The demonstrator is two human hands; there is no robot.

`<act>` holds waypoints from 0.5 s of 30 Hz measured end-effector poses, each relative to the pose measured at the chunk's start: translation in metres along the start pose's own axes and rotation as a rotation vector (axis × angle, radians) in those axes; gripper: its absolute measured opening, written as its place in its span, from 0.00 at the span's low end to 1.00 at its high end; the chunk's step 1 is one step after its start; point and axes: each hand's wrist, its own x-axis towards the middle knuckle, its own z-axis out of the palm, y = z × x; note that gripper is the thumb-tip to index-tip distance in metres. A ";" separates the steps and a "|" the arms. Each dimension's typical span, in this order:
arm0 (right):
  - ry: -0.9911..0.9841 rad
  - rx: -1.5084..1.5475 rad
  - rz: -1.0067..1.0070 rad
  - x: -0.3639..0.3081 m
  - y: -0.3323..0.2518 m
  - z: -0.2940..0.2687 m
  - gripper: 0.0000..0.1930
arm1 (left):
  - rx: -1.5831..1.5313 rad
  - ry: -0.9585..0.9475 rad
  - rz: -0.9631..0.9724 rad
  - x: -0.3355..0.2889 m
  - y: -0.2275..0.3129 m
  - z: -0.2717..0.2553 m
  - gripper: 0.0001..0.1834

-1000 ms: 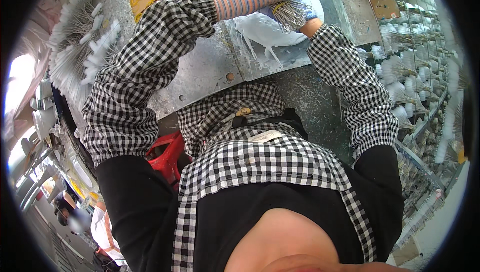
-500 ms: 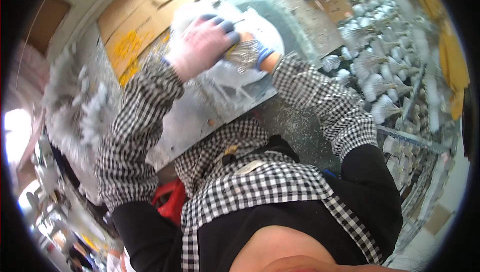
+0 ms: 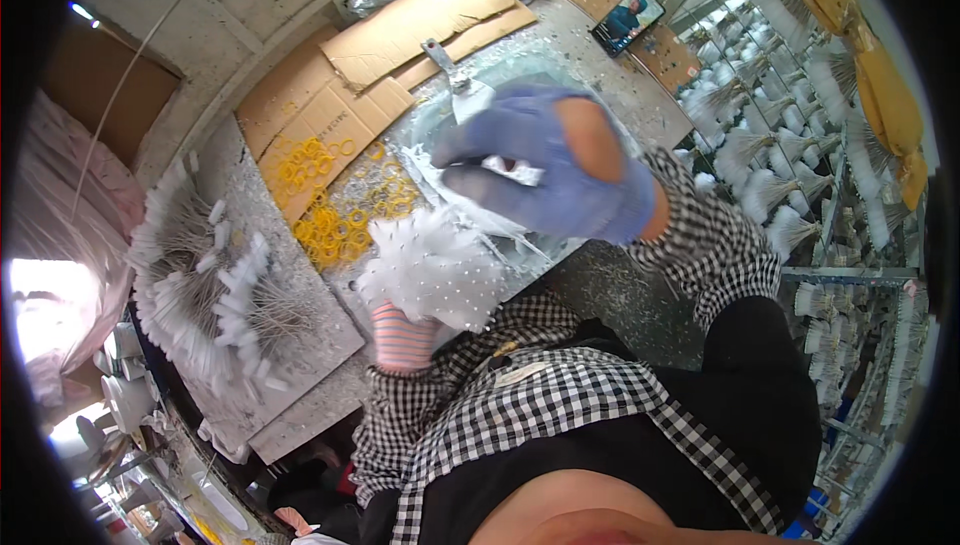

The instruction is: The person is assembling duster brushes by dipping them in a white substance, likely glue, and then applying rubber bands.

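The striped-gloved left hand (image 3: 403, 337) holds a bundle of white bristles (image 3: 435, 270) from below, above the near edge of the table (image 3: 325, 330) and beside scattered yellow rubber bands (image 3: 335, 233), while the blue-gloved right hand (image 3: 565, 167) — its grip curved wide — hovers near a metal scraper (image 3: 466, 95)

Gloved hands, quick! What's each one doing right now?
Left hand: holding the white bristly bundle; its fingers are mostly hidden.
Right hand: open, thumb and fingers apart.

Workshop, spattered workbench (image 3: 655, 110), scraper (image 3: 466, 95), racked bristle bundles (image 3: 787, 229)
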 end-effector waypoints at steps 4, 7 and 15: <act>-0.031 0.047 -0.253 0.062 0.001 0.056 0.07 | -0.940 0.153 -0.401 -0.009 0.020 -0.003 0.22; 0.062 -0.172 -0.538 0.147 -0.005 0.112 0.10 | -0.668 0.321 -0.087 -0.006 0.053 -0.064 0.18; 0.035 -0.596 -0.449 0.345 -0.017 0.297 0.22 | 0.140 0.649 0.315 0.015 0.147 -0.224 0.16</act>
